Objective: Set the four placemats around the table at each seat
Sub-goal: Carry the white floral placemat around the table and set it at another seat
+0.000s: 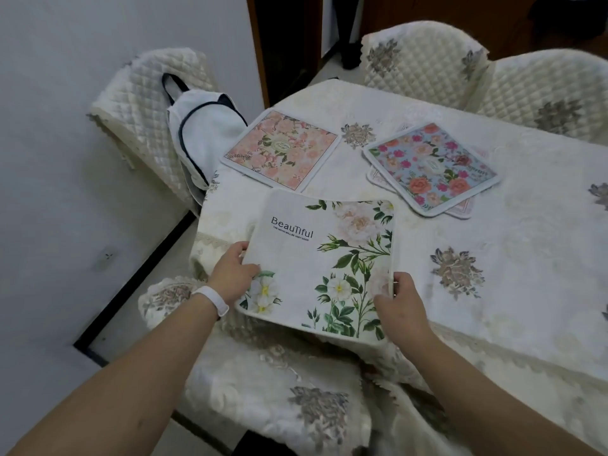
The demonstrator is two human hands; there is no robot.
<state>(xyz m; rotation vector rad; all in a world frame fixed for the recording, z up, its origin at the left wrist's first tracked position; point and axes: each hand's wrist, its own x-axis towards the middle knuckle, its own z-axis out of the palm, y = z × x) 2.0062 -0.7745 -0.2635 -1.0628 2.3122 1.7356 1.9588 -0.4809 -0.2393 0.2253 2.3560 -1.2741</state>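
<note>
The white rectangular fabric placemat, printed with green leaves, pale roses and the word "Beautiful", is held over the near left corner of the table. Its near edge juts out past the table's near edge. Whether its far edge rests on the cloth I cannot tell. The left hand pinches the mat's left edge with the thumb on top. The right hand grips the right edge low down, its fingers curled round the hem.

The mat looks light, thin and only half stiff: it stays nearly flat between two hands. Its face is matte and woven, with a stitched border and rounded corners, so it should neither slip nor break. Opposite edges seem the right place to hold it; taken by one corner it would probably droop.

A pink rose-patterned placemat lies flat by the table's left edge, towards the far left corner. A blue placemat with red and pink flowers lies nearer the far edge, askew on top of a pale placemat whose corners peep out. The table wears a cream cloth embroidered with grey flowers, likely grippy enough to keep mats in place. Quilted cream chairs stand round it, and a white bag with dark trim sits on the one at the left edge.
</note>
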